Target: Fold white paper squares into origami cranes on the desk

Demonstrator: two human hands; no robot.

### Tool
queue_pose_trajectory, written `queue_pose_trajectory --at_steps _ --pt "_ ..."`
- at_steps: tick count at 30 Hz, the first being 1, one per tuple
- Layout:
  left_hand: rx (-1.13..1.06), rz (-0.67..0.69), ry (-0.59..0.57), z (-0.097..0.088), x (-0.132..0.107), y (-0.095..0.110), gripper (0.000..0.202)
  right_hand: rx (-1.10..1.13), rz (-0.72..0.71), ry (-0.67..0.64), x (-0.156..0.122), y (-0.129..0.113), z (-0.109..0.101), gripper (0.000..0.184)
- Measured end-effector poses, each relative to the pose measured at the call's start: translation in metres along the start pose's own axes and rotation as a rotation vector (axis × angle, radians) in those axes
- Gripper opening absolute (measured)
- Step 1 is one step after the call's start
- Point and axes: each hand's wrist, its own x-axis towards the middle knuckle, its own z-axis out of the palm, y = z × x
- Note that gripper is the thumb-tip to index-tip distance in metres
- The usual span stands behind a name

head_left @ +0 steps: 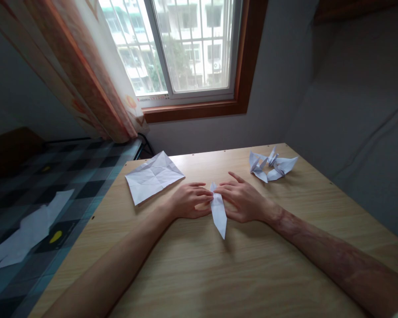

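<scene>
A narrow, pointed piece of folded white paper (219,214) lies on the wooden table (252,269) between my hands. My left hand (187,201) pinches its upper left edge with curled fingers. My right hand (242,198) pinches the upper right edge, thumb and fingers pressed together on the paper. The paper's lower tip points toward me.
A creased, partly unfolded white sheet (153,176) lies at the table's left back. Finished folded paper cranes (272,166) sit at the back right. A checkered bed (36,207) with white paper sheets (26,234) is to the left. A window (182,48) and curtain (86,70) stand behind.
</scene>
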Motion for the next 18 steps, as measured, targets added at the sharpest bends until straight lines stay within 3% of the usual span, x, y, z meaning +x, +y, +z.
queue_pose_trajectory --at_steps 5,8,11,13,15,18 --pt "0.033 0.013 -0.031 -0.004 0.004 0.004 0.027 -0.075 -0.064 0.018 -0.002 0.003 0.006 0.039" --pt "-0.011 -0.059 -0.061 -0.006 0.007 0.006 0.025 -0.072 -0.125 0.027 -0.002 0.004 0.008 0.027" --pt "-0.101 -0.162 -0.008 -0.004 0.009 0.008 0.028 -0.017 -0.154 0.027 -0.002 0.003 0.008 0.018" --pt "-0.186 -0.221 0.053 -0.002 0.010 0.009 0.026 0.041 -0.116 0.059 -0.001 0.003 0.009 0.011" --pt "-0.292 -0.268 0.101 0.000 0.013 0.012 0.023 0.118 -0.036 0.085 -0.001 0.004 0.011 0.015" --pt "-0.444 -0.336 0.094 0.000 0.018 0.016 0.027 0.253 0.115 0.089 0.001 0.010 0.015 0.018"
